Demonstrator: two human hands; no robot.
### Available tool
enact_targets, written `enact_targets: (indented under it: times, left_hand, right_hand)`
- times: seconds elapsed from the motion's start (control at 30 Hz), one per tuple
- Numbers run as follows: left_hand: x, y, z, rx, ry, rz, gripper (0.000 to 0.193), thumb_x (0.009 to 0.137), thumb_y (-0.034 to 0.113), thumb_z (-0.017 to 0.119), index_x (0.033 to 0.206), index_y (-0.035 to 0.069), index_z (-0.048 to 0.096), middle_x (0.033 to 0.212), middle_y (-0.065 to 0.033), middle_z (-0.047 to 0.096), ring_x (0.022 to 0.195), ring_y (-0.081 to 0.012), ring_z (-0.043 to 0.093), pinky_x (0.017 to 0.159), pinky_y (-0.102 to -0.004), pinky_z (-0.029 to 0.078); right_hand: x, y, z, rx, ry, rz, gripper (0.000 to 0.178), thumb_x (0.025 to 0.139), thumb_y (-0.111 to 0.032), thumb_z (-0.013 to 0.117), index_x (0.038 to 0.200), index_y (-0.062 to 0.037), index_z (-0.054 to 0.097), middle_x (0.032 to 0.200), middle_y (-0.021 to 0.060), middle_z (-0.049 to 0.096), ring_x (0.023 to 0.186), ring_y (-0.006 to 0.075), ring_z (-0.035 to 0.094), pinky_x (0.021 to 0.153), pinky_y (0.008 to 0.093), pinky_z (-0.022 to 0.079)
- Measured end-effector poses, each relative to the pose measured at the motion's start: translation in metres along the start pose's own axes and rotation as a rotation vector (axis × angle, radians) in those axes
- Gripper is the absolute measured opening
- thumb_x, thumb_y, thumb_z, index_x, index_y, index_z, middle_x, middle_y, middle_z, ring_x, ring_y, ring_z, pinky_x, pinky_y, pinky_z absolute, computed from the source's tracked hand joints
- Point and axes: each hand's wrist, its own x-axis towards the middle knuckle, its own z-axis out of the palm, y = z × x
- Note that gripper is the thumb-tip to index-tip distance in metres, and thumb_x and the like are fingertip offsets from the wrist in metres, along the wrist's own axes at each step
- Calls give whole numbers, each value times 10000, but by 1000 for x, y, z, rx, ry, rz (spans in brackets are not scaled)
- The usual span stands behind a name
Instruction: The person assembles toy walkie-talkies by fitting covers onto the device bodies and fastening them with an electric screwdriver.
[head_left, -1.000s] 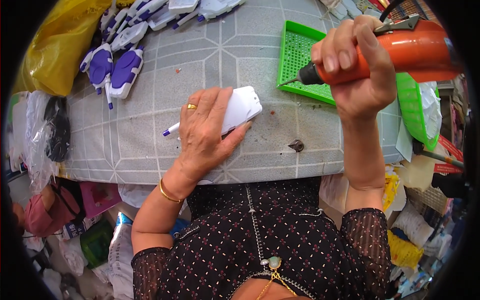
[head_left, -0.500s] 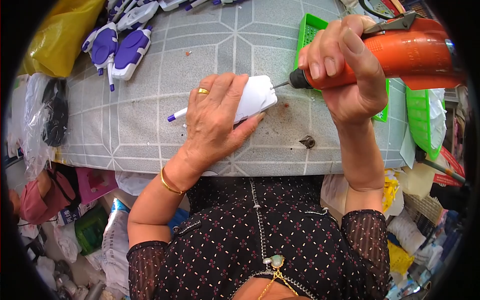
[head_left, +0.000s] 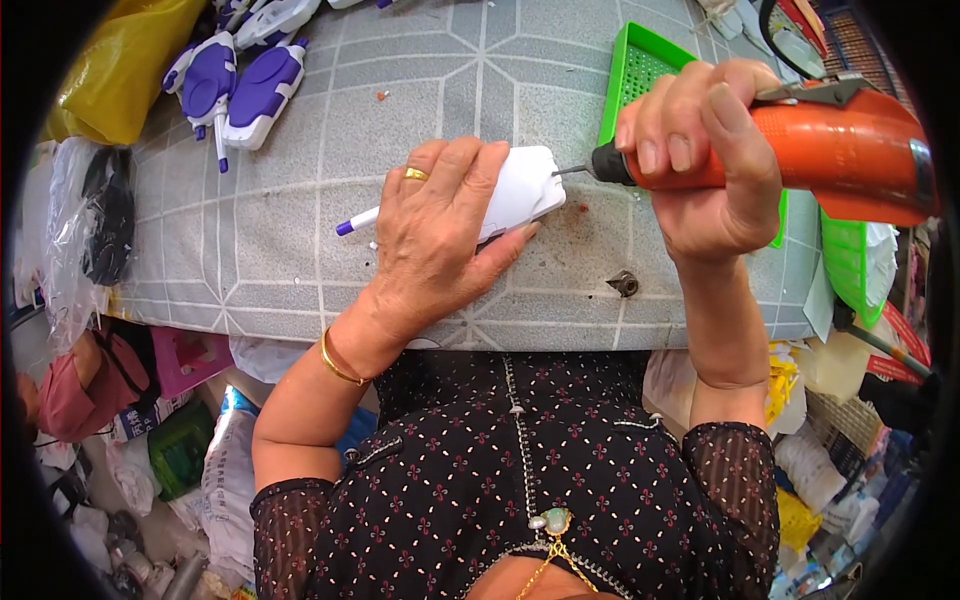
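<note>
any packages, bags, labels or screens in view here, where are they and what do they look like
Yellow plastic bag: far left corner of the table, bulging, glossy.
Clear plastic bag: left table edge, crumpled, dark items inside.
White sack: floor below the left elbow, tall, blue patches.
No screen or legible label shows.

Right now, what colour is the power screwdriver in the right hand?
Orange body with a black nose, seen in the head view: the power screwdriver, gripped by the right hand.
</note>
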Motion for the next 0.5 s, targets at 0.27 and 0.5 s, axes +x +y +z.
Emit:
enact_targets:
  times: [0.27,0.5]
  left_hand:
    - [1,-1,1,-1,2,5,724,687,282,830,1306,13,569,1195,-115,587,1096,-322,559,838,-419,418]
    - [1,-1,1,10,0,7,721,681,279,831,1298,7,575,1183,-120,593,1087,-324,564,831,-418,420]
  right_hand:
    - [-2,1,-7,-24,-24,-31,170,991,-185,517,852,-131,435,675,15,468,611,166,503,686,369,465]
    - [-3,-2,0,-48,-79,-6,201,983,-179,525,831,-141,400,668,14,468,605,163,500,679,364,462]
